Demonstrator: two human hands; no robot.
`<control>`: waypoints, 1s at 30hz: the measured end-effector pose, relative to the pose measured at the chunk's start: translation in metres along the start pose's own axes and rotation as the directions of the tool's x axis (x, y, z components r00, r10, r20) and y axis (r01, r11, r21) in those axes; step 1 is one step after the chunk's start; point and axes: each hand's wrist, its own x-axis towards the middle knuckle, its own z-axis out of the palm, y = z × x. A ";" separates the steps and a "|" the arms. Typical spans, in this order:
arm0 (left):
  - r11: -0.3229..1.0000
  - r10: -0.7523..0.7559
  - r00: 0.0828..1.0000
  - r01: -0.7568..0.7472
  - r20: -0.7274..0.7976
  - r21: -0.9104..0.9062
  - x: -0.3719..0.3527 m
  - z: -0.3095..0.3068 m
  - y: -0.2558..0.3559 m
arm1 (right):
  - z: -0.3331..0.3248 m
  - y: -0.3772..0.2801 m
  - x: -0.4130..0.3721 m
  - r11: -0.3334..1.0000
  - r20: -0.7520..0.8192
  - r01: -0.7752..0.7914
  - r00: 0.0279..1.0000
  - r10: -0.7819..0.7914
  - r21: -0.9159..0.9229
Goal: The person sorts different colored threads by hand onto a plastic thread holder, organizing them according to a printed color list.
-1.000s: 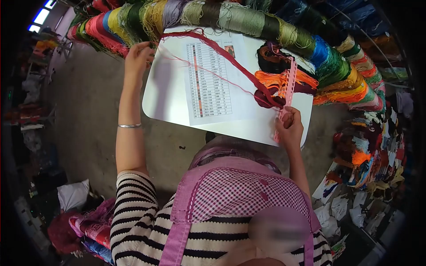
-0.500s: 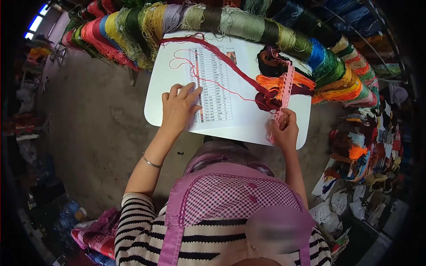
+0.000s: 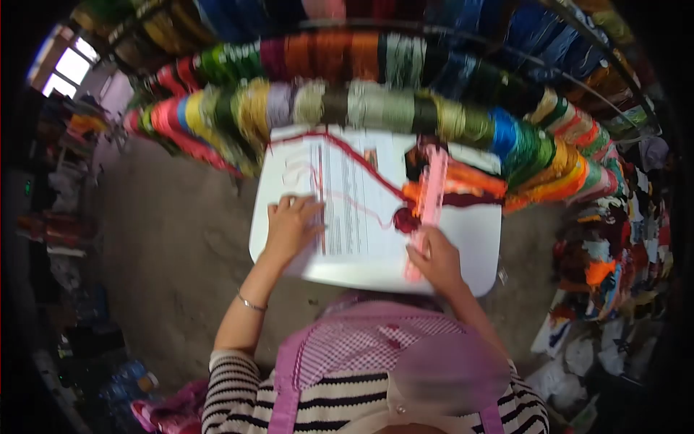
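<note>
My left hand (image 3: 291, 228) lies with fingers spread on the left side of a printed chart sheet (image 3: 354, 224). My right hand (image 3: 439, 262) is closed around the lower part of a long pink strip with a row of holes (image 3: 434, 184). Orange threads (image 3: 466, 181) and dark threads hang at the strip's upper right. A dark red skein (image 3: 361, 163) runs diagonally across the sheet and ends in a bunched knot (image 3: 405, 219) beside the strip. A thin red thread (image 3: 347, 197) curls loosely over the chart. Motion blur softens the details.
The sheet rests on a white board (image 3: 473, 264) with rounded corners. Behind it curves a rail hung with many-coloured skeins (image 3: 383, 105), with more racks of yarn beyond. Piled threads (image 3: 600, 271) and plastic bags (image 3: 578, 354) lie at right.
The view has tilted up, showing more yarn racks behind. My right hand and the pink strip have shifted left over the board. My left hand stays on the sheet.
</note>
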 end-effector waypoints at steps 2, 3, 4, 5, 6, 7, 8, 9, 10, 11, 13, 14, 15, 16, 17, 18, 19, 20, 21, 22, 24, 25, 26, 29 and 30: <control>0.978 -0.033 0.998 0.020 -0.056 -0.208 0.029 -0.021 -0.011 | 0.001 -0.005 0.015 0.999 -0.080 0.040 0.996 -0.039 0.014; 0.949 -0.048 0.997 0.026 -0.065 -0.314 0.042 -0.028 -0.018 | 0.002 -0.008 0.020 0.998 -0.083 0.054 0.995 -0.051 0.037; 0.853 -0.128 0.984 0.045 -0.125 -0.520 0.058 -0.032 -0.024 | 0.003 -0.010 0.025 0.997 -0.079 0.064 0.995 -0.059 0.053; 0.822 -0.210 0.976 0.141 -0.064 -0.551 0.078 -0.038 -0.031 | 0.006 -0.013 0.032 0.997 -0.089 0.060 0.995 -0.056 0.050; 0.801 -0.173 0.975 0.056 -0.142 -0.596 0.101 -0.047 -0.033 | 0.012 -0.017 0.039 0.990 -0.118 0.125 0.986 -0.118 0.059; 0.773 -0.143 0.965 -0.032 -0.222 -0.634 0.126 -0.054 -0.036 | 0.016 -0.022 0.046 0.980 -0.145 0.190 0.973 -0.180 0.063; 0.740 -0.161 0.963 -0.029 -0.218 -0.672 0.151 -0.054 -0.042 | 0.020 -0.029 0.052 0.976 -0.147 0.201 0.971 -0.188 0.083; 0.706 -0.174 0.962 -0.028 -0.212 -0.708 0.178 -0.053 -0.047 | 0.022 -0.032 0.058 0.978 -0.153 0.197 0.971 -0.184 0.075; 0.716 -0.157 0.941 -0.100 -0.299 -0.690 0.204 -0.053 -0.048 | 0.026 -0.036 0.063 0.970 -0.134 0.238 0.963 -0.232 0.036; 0.725 -0.137 0.915 -0.169 -0.380 -0.668 0.229 -0.051 -0.047 | 0.032 -0.040 0.066 0.961 -0.113 0.276 0.955 -0.275 -0.001; 0.742 -0.095 0.895 -0.229 -0.436 -0.630 0.276 -0.040 -0.053 | 0.042 -0.048 0.074 0.969 -0.130 0.245 0.961 -0.245 -0.020; 0.759 -0.064 0.867 -0.279 -0.493 -0.589 0.296 -0.033 -0.059 | 0.048 -0.052 0.076 0.974 -0.139 0.222 0.964 -0.225 -0.035; 0.749 -0.054 0.872 -0.286 -0.486 -0.598 0.312 -0.025 -0.068 | 0.052 -0.056 0.079 0.978 -0.144 0.205 0.967 -0.209 -0.044; 0.882 -0.062 0.862 -0.189 -0.504 -0.433 0.325 -0.018 -0.080 | 0.056 -0.062 0.081 0.986 -0.160 0.162 0.973 -0.164 -0.026; 0.966 -0.063 0.850 -0.081 -0.524 -0.247 0.332 -0.017 -0.088 | 0.060 -0.067 0.081 0.993 -0.176 0.118 0.977 -0.117 -0.009; 0.974 -0.131 0.913 0.047 -0.387 -0.220 0.336 -0.016 -0.097 | 0.063 -0.070 0.080 0.995 -0.179 0.100 0.979 -0.101 -0.019; 0.955 -0.213 0.942 0.143 -0.260 -0.261 0.334 -0.020 -0.098 | 0.064 -0.074 0.079 0.998 -0.163 0.064 0.984 -0.067 -0.024; 0.951 -0.221 0.939 0.148 -0.264 -0.270 0.328 -0.022 -0.097 | 0.065 -0.076 0.080 0.999 -0.149 0.032 0.988 -0.036 -0.029; 0.948 -0.231 0.935 0.154 -0.269 -0.278 0.325 -0.024 -0.096 | 0.066 -0.078 0.080 0.999 -0.152 0.022 0.988 -0.028 -0.038; 0.947 -0.226 0.938 0.148 -0.264 -0.285 0.326 -0.025 -0.094 | 0.067 -0.078 0.080 0.999 -0.142 0.011 0.990 -0.018 -0.050; 0.927 -0.224 0.901 0.079 -0.372 -0.366 0.329 -0.025 -0.088 | 0.069 -0.079 0.082 0.998 -0.137 -0.007 0.991 -0.002 -0.064; 0.926 -0.220 0.904 0.075 -0.366 -0.371 0.332 -0.025 -0.085 | 0.070 -0.079 0.085 0.998 -0.163 0.003 0.987 -0.014 -0.067; 0.938 -0.210 0.884 0.062 -0.418 -0.340 0.338 -0.024 -0.082 | 0.071 -0.079 0.088 0.997 -0.186 0.013 0.982 -0.026 -0.071; 0.952 -0.226 0.863 0.096 -0.452 -0.292 0.349 -0.022 -0.082 | 0.071 -0.087 0.104 0.996 -0.193 0.045 0.979 -0.059 -0.076; 0.943 -0.219 0.880 0.079 -0.422 -0.325 0.349 -0.024 -0.084 | 0.072 -0.089 0.109 0.996 -0.193 0.042 0.980 -0.057 -0.079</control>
